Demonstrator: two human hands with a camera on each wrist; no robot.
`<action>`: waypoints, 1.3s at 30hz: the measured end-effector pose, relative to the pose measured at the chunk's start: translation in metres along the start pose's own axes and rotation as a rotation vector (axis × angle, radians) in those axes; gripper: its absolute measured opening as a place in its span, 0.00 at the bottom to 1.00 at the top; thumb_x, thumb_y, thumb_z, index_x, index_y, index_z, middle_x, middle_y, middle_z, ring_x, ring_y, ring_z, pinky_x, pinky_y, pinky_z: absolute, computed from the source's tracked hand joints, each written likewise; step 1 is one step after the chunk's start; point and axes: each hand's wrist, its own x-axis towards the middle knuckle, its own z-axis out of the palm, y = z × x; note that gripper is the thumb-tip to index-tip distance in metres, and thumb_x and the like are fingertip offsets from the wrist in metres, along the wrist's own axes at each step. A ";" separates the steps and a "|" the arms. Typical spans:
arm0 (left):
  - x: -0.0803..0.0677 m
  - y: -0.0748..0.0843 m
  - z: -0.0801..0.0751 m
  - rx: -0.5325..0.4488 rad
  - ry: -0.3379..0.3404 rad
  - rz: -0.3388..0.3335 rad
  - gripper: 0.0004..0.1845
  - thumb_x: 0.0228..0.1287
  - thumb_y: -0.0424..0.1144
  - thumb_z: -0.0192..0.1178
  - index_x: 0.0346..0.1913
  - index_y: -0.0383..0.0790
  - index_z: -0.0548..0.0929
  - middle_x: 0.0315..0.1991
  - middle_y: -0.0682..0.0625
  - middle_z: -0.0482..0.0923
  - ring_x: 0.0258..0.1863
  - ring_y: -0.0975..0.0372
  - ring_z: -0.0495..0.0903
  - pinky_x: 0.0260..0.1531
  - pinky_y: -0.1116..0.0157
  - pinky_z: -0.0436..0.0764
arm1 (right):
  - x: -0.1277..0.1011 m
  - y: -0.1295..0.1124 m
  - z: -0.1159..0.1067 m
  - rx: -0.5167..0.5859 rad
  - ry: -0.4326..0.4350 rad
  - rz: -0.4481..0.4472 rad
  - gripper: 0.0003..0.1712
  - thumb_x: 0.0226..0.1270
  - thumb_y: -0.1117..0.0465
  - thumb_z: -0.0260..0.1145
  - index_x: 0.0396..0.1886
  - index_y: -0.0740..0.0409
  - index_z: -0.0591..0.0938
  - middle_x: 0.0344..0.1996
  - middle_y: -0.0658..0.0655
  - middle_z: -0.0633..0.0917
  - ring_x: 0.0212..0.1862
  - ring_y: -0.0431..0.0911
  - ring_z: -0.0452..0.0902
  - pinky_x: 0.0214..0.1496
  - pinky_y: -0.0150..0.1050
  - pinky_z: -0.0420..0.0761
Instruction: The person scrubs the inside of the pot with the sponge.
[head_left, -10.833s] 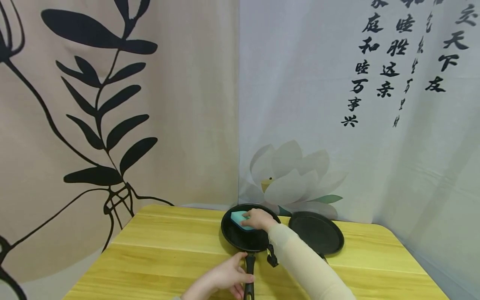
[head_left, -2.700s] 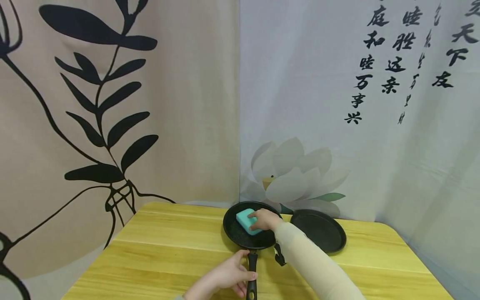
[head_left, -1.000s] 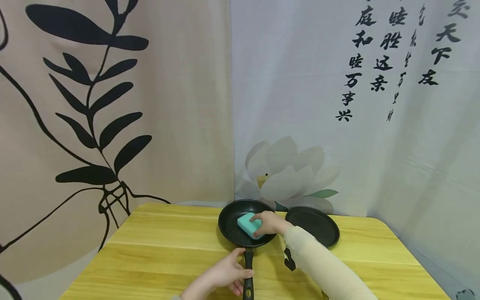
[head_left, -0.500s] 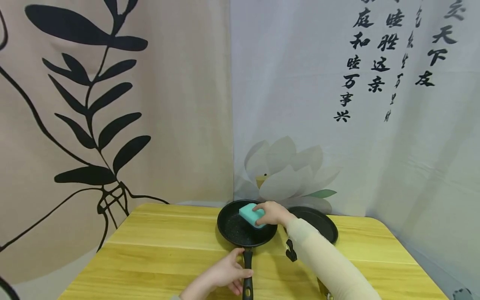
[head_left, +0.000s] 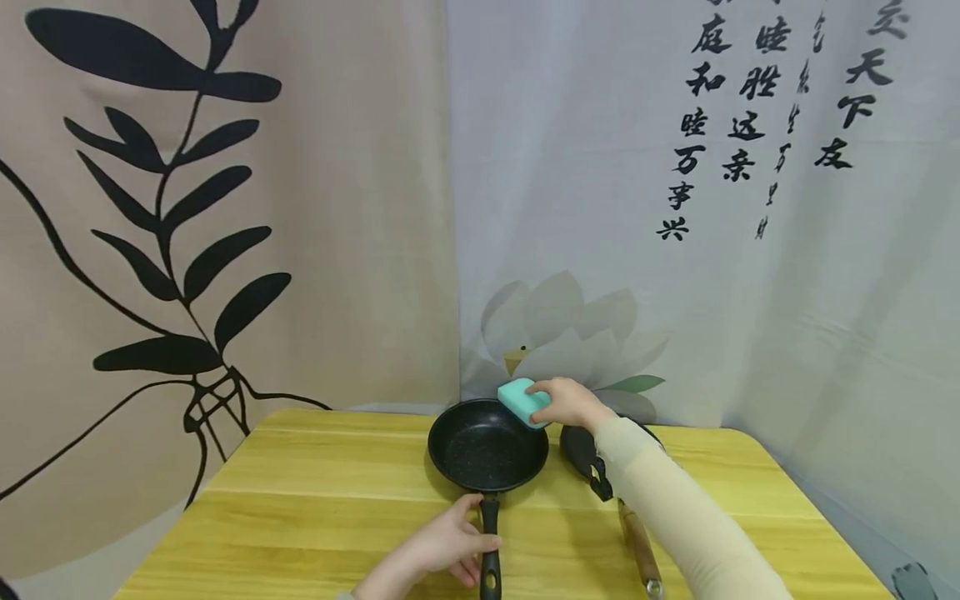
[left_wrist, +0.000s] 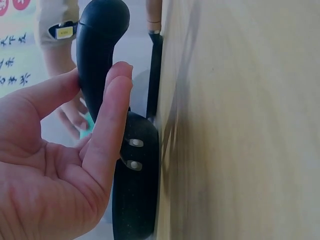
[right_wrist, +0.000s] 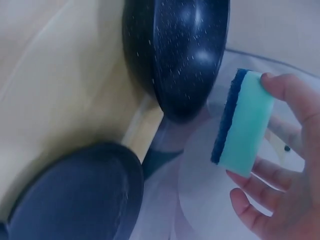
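Observation:
A black frying pan (head_left: 486, 450) with pale speckles sits near the table's back edge, its black handle (head_left: 490, 558) toward me. My left hand (head_left: 442, 542) holds that handle between thumb and fingers, close to the pan body. In the left wrist view the handle (left_wrist: 95, 55) passes between the thumb and the fingers. Just above the pan's back right rim, my right hand (head_left: 576, 406) pinches a sponge (head_left: 521, 402). The right wrist view shows the sponge's turquoise foam and dark blue scouring side (right_wrist: 229, 117), clear of the frying pan.
Right of the frying pan lies a shallow black flat pan (head_left: 579, 450) with a wooden handle (head_left: 637, 546), partly covered by my right sleeve (head_left: 675, 500). The wooden table (head_left: 315, 492) ends at a printed curtain (head_left: 375, 250) behind.
My right hand has lifted the sponge off the frying pan's inside and carried it up and to the right, over the rim. The left hand keeps its hold on the handle.

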 end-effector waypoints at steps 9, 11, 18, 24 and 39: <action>-0.001 -0.001 -0.003 -0.017 -0.001 -0.005 0.44 0.65 0.41 0.64 0.72 0.25 0.50 0.31 0.42 0.81 0.16 0.62 0.80 0.17 0.65 0.82 | -0.009 0.023 -0.021 0.001 0.045 0.020 0.33 0.58 0.49 0.71 0.64 0.51 0.77 0.60 0.61 0.77 0.55 0.54 0.74 0.52 0.52 0.75; -0.001 -0.001 -0.002 -0.017 0.001 -0.008 0.43 0.65 0.41 0.64 0.72 0.25 0.50 0.30 0.42 0.81 0.16 0.62 0.80 0.17 0.65 0.82 | -0.012 0.029 -0.024 0.001 0.057 0.022 0.33 0.58 0.49 0.71 0.64 0.53 0.77 0.60 0.62 0.77 0.55 0.56 0.74 0.53 0.53 0.75; -0.002 -0.003 -0.002 -0.013 0.003 -0.014 0.43 0.65 0.41 0.64 0.72 0.24 0.50 0.30 0.43 0.82 0.16 0.62 0.80 0.16 0.65 0.82 | -0.024 0.053 -0.027 -0.008 0.084 0.044 0.34 0.59 0.49 0.70 0.64 0.54 0.77 0.60 0.65 0.76 0.56 0.59 0.73 0.52 0.55 0.75; 0.001 -0.001 -0.002 -0.003 0.005 -0.005 0.43 0.65 0.41 0.64 0.72 0.25 0.50 0.30 0.43 0.81 0.16 0.62 0.80 0.16 0.65 0.82 | -0.034 0.067 -0.038 0.006 0.098 0.082 0.35 0.60 0.48 0.70 0.65 0.57 0.75 0.62 0.68 0.74 0.58 0.62 0.72 0.52 0.57 0.75; 0.001 -0.001 0.000 -0.016 0.003 0.001 0.43 0.65 0.39 0.63 0.72 0.25 0.50 0.28 0.43 0.81 0.15 0.62 0.79 0.15 0.66 0.81 | -0.068 0.108 -0.045 -0.020 0.087 0.143 0.36 0.61 0.49 0.69 0.65 0.63 0.74 0.60 0.72 0.74 0.56 0.65 0.72 0.51 0.59 0.75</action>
